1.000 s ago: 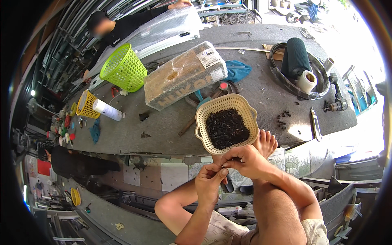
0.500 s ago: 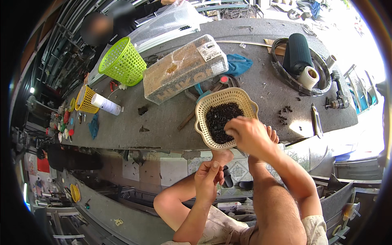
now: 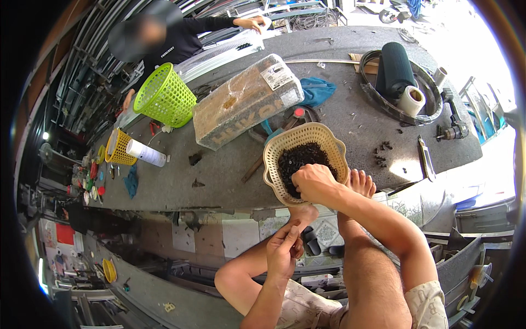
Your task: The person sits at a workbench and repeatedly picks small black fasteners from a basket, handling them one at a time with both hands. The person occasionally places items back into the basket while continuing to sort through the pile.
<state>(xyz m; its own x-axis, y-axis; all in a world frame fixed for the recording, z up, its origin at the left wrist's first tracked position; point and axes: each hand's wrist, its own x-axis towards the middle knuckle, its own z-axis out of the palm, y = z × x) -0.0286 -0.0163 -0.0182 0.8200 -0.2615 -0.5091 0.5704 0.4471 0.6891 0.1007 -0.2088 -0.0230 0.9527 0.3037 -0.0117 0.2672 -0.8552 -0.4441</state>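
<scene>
Daylight glare upper right | left dim | edges bent – dark rim

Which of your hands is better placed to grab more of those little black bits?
Right hand: it is already in the beige basket on the black pieces. Left hand is lower, by the knee.

The person's two forearms are bare, with no sleeves, gloves, watch or rings to be seen. The right hand point(image 3: 313, 182) and the left hand point(image 3: 283, 253) are both uncovered. Both legs are bare from the knee down, and the feet are bare too, toes showing just beside the cream perforated plastic basket point(image 3: 304, 137). The only clothing in view is a pair of light beige patterned fabric shorts point(image 3: 307, 307), well below that basket at the lower edge, their cloth printed with a faint darker motif.
</scene>
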